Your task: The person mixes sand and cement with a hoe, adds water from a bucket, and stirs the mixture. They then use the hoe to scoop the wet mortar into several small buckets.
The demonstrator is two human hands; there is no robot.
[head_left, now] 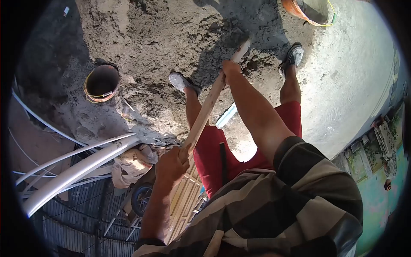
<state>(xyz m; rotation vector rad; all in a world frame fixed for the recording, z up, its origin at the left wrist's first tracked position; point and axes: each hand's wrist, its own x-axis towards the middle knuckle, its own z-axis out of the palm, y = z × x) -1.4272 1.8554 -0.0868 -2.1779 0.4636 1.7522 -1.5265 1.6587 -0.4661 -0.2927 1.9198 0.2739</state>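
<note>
A long wooden tool handle [208, 105] slants across the view from lower left to upper centre. My left hand [172, 165] is closed around its lower end, close to my body. Farther up the shaft, my right hand [231, 70] grips it with the fingers wrapped round. The far tip lies over wet, lumpy mortar [171, 47], and whatever is fixed to that end is lost in dark shadow. My feet, in shoes smeared with mortar, stand apart on either side of the shaft.
A bucket [102, 83] stands on the ground at left, and an orange bucket [314, 13] at upper right. White pipes [81, 171], a crumpled sack [132, 165] and a wheel [142, 199] are at lower left. A person [386, 145] is by the green wall at far right.
</note>
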